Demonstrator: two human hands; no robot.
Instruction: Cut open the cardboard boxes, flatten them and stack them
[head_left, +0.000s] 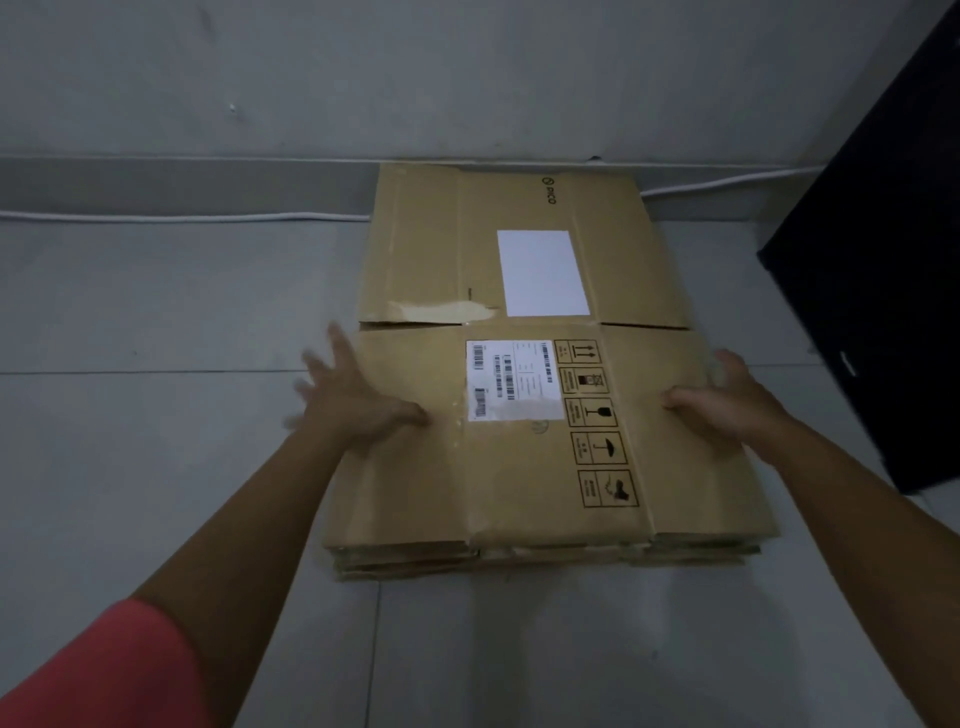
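Fingers (337, 343) spread, gripping nothing | left hand (358, 402) and right hand (727, 402), 2 total, rest on flattened cardboard stack (415, 493) | layers uncountable | 2 white labels (543, 273)

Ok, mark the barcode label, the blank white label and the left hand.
barcode label (511, 379): head view, middle of the sticker.
blank white label (543, 273): head view, its plain centre.
left hand (358, 400): head view, back of the hand.

bare indoor room: grey tiled floor (156, 467), plain wall (467, 78).

grey tiled floor (156, 467) | white cable (182, 217) along wall (415, 67) | black object (893, 260) right
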